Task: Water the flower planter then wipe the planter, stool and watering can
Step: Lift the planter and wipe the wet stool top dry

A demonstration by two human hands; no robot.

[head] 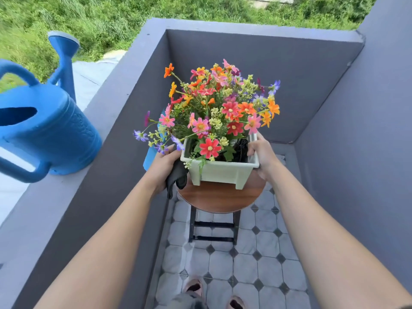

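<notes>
A pale green planter [219, 172] full of colourful flowers [214, 103] stands on a round wooden stool [219, 198] with black legs. My left hand [163, 166] is at the planter's left end and holds a dark cloth [177, 177] that hangs down beside it. My right hand [262, 155] grips the planter's right rim. The blue watering can [46, 128] stands on the wall ledge at the left, spout pointing away, apart from both hands.
Grey balcony walls [289, 81] close in the stool on three sides, with the broad ledge [73, 192] at the left. The floor [245, 264] is tiled. A blue object [149, 156] shows behind my left hand. My feet are at the bottom edge. Grass lies beyond.
</notes>
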